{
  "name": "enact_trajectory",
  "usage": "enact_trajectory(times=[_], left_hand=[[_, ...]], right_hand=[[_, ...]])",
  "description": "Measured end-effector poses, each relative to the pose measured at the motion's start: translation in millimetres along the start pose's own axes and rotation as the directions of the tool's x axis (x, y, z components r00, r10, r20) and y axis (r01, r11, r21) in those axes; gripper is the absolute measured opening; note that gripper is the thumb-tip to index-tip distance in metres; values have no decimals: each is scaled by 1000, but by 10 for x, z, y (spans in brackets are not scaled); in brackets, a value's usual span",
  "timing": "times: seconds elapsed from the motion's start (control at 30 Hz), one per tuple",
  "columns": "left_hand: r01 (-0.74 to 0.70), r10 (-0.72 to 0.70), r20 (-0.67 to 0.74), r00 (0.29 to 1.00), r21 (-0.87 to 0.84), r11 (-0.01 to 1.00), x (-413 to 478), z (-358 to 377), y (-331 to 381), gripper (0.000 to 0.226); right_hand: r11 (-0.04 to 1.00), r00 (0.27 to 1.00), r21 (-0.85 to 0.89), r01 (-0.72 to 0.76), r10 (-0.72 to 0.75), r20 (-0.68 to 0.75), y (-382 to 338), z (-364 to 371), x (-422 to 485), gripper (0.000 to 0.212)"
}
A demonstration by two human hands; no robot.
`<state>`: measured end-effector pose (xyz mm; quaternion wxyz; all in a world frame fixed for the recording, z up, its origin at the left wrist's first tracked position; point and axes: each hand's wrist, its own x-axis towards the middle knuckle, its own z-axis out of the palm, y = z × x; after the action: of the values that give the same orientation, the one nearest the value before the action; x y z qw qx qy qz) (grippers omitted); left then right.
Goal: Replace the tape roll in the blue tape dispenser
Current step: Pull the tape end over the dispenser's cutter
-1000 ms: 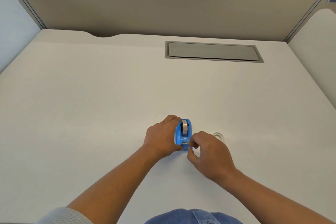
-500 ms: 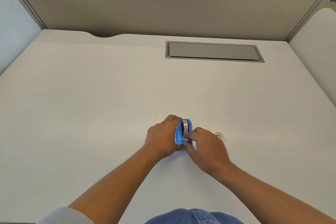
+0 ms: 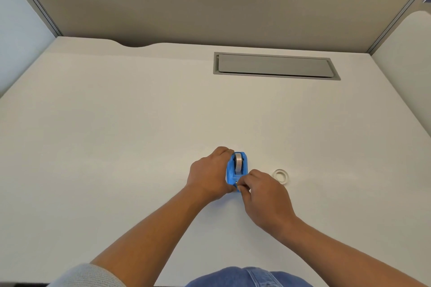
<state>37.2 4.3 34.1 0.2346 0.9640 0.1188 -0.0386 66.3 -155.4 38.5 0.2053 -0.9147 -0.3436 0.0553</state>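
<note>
Your left hand (image 3: 208,175) wraps the blue tape dispenser (image 3: 233,173) from its left side, fingers curled closed around it. Your right hand (image 3: 262,196) pinches shut at the dispenser's near, cutter end, seemingly on the tape's free end, though that is too small to confirm. Keep the dispenser pinned flat and pull the strip straight toward you. A spare tape roll (image 3: 281,176) lies right of the dispenser on the white desk (image 3: 116,135), with beige partitions (image 3: 210,7) beyond.

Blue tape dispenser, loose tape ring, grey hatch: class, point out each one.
Blue tape dispenser (image 3: 231,171): head view, its left side wall.
Loose tape ring (image 3: 281,175): head view, its near rim.
Grey hatch (image 3: 275,65): head view, lid centre.
</note>
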Motion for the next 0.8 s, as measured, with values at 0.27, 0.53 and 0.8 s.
enact_trajectory(times=[0.27, 0.53, 0.8], left_hand=[[6, -6, 13, 1000, -7, 1000, -4, -12, 4, 80], [10, -10, 8, 1000, -12, 1000, -10, -3, 3, 80], [10, -10, 10, 1000, -1, 1000, -10, -4, 4, 81]], right_hand=[[996, 993, -65, 67, -73, -97, 55, 81, -49, 7], [972, 964, -153, 181, -206, -170, 139, 169, -58, 9], [950, 961, -217, 226, -253, -109, 295, 240, -144, 10]])
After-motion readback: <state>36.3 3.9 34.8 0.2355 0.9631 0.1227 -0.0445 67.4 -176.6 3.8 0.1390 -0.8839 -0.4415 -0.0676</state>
